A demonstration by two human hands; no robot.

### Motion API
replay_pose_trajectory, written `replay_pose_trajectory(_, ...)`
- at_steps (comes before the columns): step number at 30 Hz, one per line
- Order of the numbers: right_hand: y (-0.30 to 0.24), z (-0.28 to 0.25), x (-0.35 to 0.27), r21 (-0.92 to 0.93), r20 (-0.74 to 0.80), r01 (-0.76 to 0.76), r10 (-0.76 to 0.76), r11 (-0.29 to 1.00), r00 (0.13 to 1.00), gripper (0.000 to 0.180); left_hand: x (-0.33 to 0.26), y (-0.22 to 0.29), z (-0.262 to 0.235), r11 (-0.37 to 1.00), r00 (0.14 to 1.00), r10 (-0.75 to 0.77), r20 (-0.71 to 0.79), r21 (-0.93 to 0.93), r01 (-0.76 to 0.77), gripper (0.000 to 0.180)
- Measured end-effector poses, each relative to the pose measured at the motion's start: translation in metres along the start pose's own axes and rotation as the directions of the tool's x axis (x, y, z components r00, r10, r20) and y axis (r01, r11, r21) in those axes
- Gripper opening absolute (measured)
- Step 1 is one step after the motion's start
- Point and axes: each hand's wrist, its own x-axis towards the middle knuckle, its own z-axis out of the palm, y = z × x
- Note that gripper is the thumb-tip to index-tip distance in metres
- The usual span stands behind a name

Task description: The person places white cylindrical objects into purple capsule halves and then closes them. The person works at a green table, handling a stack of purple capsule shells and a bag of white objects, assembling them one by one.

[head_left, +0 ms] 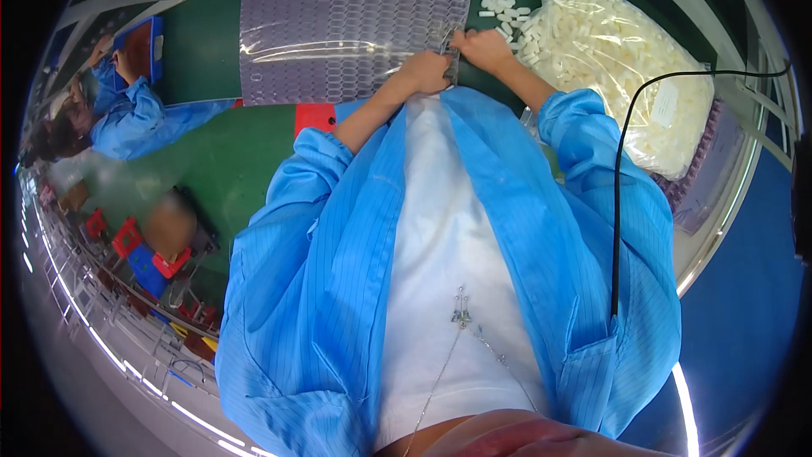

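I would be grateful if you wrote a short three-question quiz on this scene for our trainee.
1. At which end of the patterned sheet are the person's left hand and right hand, left or right?
2. True or false: the bag lies to the left of the sheet.
3. The loose pieces between sheet and bag are (a) red, (b) white or (c) black?

Key: 1. right; 2. false; 3. b

At left, a co-worker [131, 127] in blue is beside a blue-rimmed tray [157, 49]; red stools [127, 237] stand near green floor [224, 156].
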Motion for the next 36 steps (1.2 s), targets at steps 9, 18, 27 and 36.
replay_pose_trajectory(9, -0.02, 0.007, -0.023, 0.035, -0.054, -0.351, 0.353, 0.936, 0.934, 0.034, 0.01, -0.025, 0.025, 0.988, 0.991, 0.096, -0.088, -0.113, -0.106, 0.031)
replay_pose_trajectory(18, -0.031, 0.025, -0.038, 0.704, -0.035, -0.458, 0.67, 0.544, 0.742, 0.017, 0.002, -0.049, 0.014, 0.934, 0.829, -0.281, -0.483, -0.334, 0.122, 0.023)
replay_pose_trajectory(27, -0.029, 0.008, 0.023, 0.388, -0.154, -0.294, 0.376, 0.874, 0.914, 0.045, 0.01, -0.049, 0.028, 0.931, 0.82, -0.36, -0.445, -0.124, 0.342, 0.055)
replay_pose_trajectory(36, -0.021, 0.008, 0.028, 0.419, -0.043, -0.263, 0.308, 0.869, 0.95, 0.041, 0.003, -0.065, 0.025, 0.93, 0.725, -0.226, -0.651, 0.077, 0.358, 0.103)
